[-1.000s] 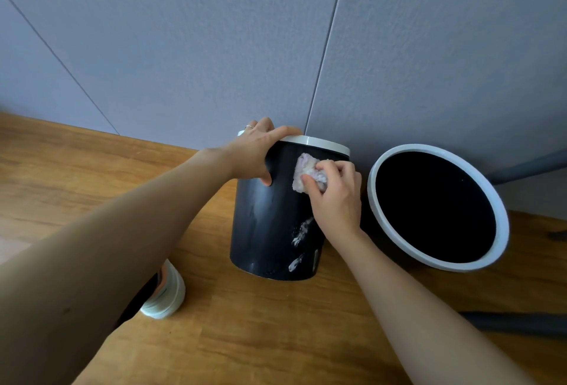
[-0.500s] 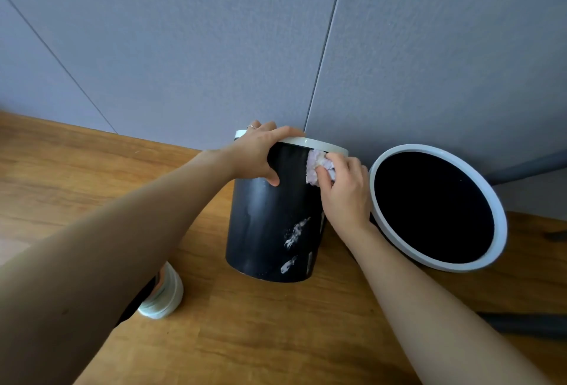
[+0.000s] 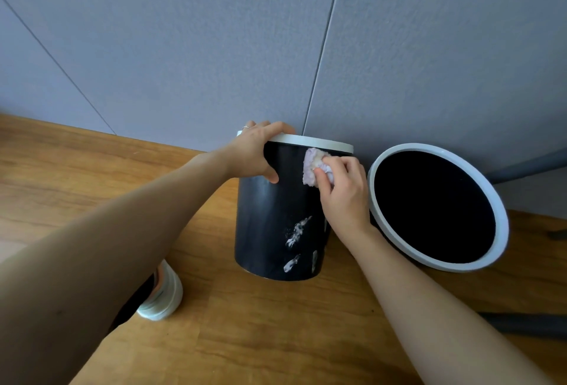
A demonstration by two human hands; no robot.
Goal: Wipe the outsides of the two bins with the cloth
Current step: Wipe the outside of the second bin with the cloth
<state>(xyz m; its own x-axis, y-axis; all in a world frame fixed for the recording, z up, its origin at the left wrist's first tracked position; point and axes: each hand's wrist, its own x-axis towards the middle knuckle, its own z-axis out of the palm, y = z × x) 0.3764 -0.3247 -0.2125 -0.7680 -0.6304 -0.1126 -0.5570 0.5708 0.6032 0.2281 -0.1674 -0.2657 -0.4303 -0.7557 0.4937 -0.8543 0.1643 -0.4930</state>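
A black bin (image 3: 270,231) with a white rim stands on the wooden floor against the grey wall, white smears low on its front. My left hand (image 3: 254,151) grips its rim at the top left, thumb down the side. My right hand (image 3: 343,191) pinches a crumpled pale pink cloth (image 3: 311,166) and presses it on the bin's upper front, just under the rim. A second bin (image 3: 497,209) with a white rim sits to the right, its dark opening facing me.
The grey panelled wall (image 3: 276,47) rises right behind both bins. A white shoe (image 3: 164,295) stands on the wooden floor (image 3: 276,332) at lower left. Dark grey bars (image 3: 521,323) lie at the right edge.
My right hand has slid the cloth up the bin's side from mid-height to just below the rim. The bin has shifted slightly left. My left hand keeps its grip.
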